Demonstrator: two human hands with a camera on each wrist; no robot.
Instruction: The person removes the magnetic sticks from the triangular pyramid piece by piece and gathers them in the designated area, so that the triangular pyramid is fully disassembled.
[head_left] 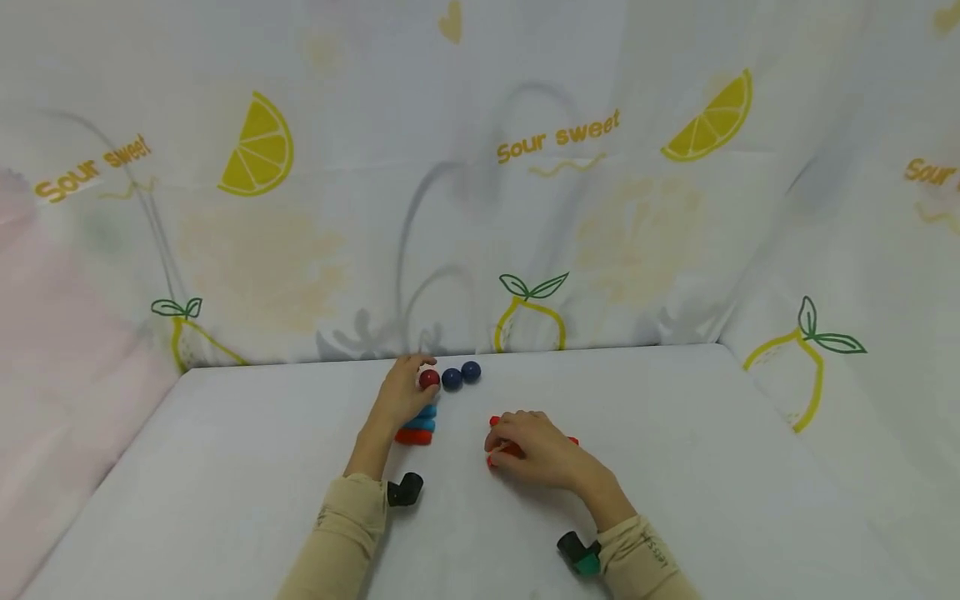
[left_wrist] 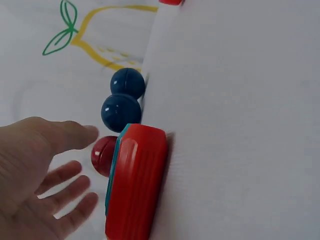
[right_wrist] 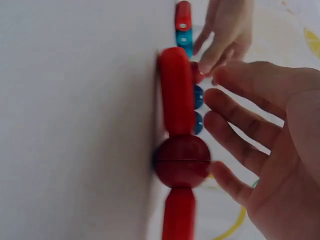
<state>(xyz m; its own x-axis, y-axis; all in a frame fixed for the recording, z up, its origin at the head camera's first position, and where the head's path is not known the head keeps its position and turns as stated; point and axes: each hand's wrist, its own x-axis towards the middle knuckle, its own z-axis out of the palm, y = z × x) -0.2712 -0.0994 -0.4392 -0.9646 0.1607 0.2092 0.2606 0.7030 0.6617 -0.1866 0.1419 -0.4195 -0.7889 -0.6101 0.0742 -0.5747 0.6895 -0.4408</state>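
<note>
In the head view, my left hand [head_left: 397,398] reaches around the near side of a dark red ball [head_left: 429,379] at the table's back. Its fingers are loosely bent, and the left wrist view shows thumb and fingertips spread beside the ball [left_wrist: 103,156]. My right hand [head_left: 536,450] hovers low over red sticks [head_left: 491,460], hiding most of them. The right wrist view shows a red stick [right_wrist: 176,92], a dark red ball [right_wrist: 183,161] and another red stick [right_wrist: 179,215] in line. The right fingers are relaxed and apart, with the little fingertip right at that ball.
Two dark blue balls [head_left: 452,379] sit right of the left hand's red ball. Blue sticks [head_left: 422,423] and a red stick [head_left: 414,437] lie side by side in front of it. A lemon-print cloth [head_left: 450,208] hangs behind the white table [head_left: 712,500].
</note>
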